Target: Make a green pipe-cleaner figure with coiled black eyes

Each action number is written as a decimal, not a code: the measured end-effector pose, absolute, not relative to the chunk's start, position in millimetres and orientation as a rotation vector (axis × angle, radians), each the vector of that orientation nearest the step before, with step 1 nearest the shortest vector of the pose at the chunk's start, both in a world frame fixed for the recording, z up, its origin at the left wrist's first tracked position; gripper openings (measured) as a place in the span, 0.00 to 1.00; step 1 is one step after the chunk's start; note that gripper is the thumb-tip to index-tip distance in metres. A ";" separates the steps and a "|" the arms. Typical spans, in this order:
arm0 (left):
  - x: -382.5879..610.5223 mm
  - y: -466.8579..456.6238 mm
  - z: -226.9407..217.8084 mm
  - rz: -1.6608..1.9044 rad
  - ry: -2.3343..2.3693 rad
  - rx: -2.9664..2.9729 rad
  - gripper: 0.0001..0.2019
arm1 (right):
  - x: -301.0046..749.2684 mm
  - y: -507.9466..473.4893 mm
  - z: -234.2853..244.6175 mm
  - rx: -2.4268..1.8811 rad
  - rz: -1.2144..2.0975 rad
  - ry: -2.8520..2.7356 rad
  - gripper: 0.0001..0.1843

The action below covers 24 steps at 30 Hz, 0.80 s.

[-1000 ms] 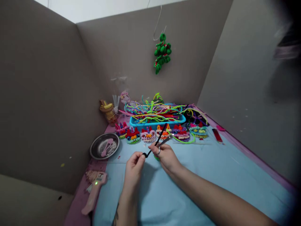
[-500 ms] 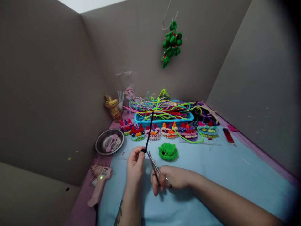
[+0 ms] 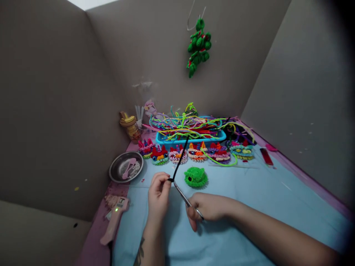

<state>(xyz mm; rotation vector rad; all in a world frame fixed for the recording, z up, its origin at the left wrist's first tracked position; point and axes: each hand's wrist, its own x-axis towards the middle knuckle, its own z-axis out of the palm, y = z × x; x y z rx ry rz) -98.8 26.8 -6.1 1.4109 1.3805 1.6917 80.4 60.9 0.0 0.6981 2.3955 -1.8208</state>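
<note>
My left hand (image 3: pixel 158 194) is closed, pinching the lower end of a black pipe cleaner (image 3: pixel 181 158) that slants up and to the right. My right hand (image 3: pixel 206 207) is closed on small metal scissors (image 3: pixel 186 200), whose tips reach the pipe cleaner right beside my left fingertips. A green fuzzy pipe-cleaner piece (image 3: pixel 195 176) lies on the light blue mat (image 3: pixel 249 192) just beyond the scissors. Behind it stands a row of several colourful pipe-cleaner figures (image 3: pixel 196 152).
A blue tray (image 3: pixel 172 139) heaped with coloured pipe cleaners sits at the back. A metal dish (image 3: pixel 125 167) with a pink spoon, a pink glue gun (image 3: pixel 114 221) with a green light, a yellow-lidded jar (image 3: pixel 129 126) and a red item (image 3: pixel 266 156) surround the mat. A green ornament (image 3: pixel 198 43) hangs on the wall.
My right hand drew back from the pipe cleaner toward me with the scissors, uncovering the green piece; now the scissor tips point at the pipe cleaner's base. The pipe cleaner tilted further right.
</note>
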 end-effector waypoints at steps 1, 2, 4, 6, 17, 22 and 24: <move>-98.6 26.9 -6.3 1.682 1.382 1.424 0.04 | 81.5 61.7 -0.8 0.697 -1.820 2.388 0.15; -98.4 27.1 -6.3 1.670 1.380 1.441 0.04 | 82.4 62.5 -1.5 0.701 -1.821 2.380 0.16; -98.0 27.1 -5.9 1.653 1.378 1.467 0.04 | 84.2 64.1 -2.7 0.716 -1.824 2.365 0.17; -97.7 26.9 -5.0 1.652 1.378 1.466 0.04 | 85.8 65.6 -3.6 0.718 -1.833 2.358 0.19; -100.0 27.3 -3.5 1.668 1.425 1.530 0.03 | 89.8 68.2 0.2 0.715 -1.928 2.294 0.29; -109.3 29.9 1.5 1.717 1.460 1.481 0.04 | 76.8 68.3 9.3 0.729 -1.882 2.327 0.32; -116.3 31.4 3.1 1.722 1.471 1.506 0.04 | 69.6 69.7 10.0 0.728 -1.862 2.342 0.33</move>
